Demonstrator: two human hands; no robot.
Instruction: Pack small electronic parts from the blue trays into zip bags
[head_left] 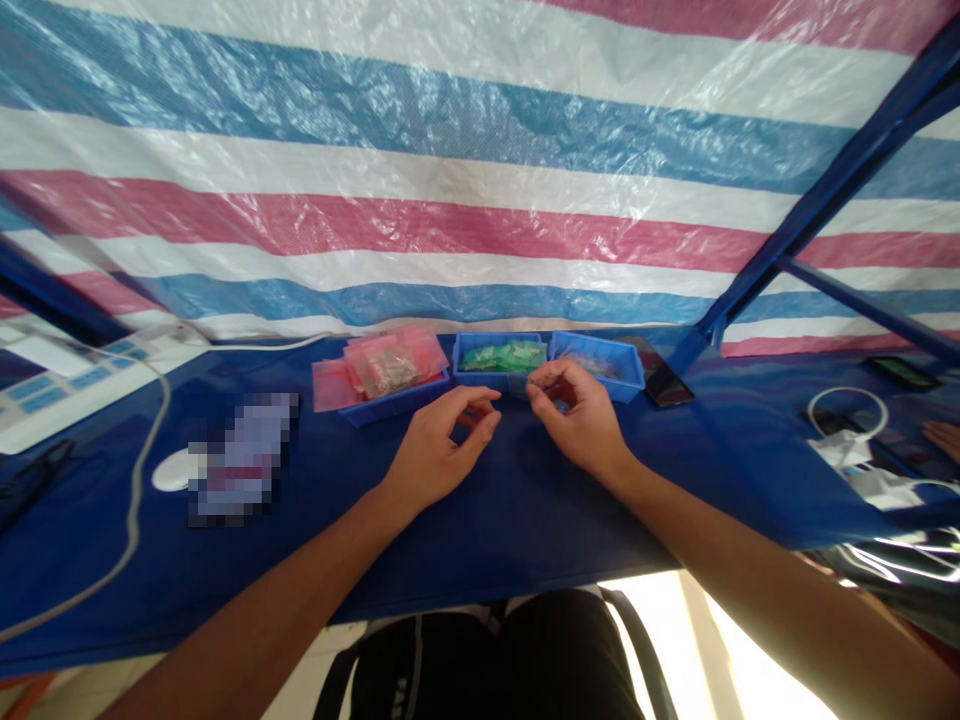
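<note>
My left hand (439,445) hovers over the blue tabletop with its fingers curved and a gap between thumb and forefinger; it holds nothing. My right hand (577,415) is closed in a pinch in front of the bins. Whatever sits between its fingertips is too small to name, though a faint see-through edge shows beside them. Just behind the hands stands the middle blue bin (465,378) with green packets (504,355). The right blue bin (630,385) contains clear packets (592,366), partly hidden by my right hand. Pink plastic bags (386,360) overflow the left blue bin (397,402).
A dark phone (660,375) lies right of the bins. Farther left are a blurred-out item (247,460), a white round object (176,470), a white cable (139,500) and a power strip (97,380). At the far right, another person's hand (943,438) is near white cables (855,450).
</note>
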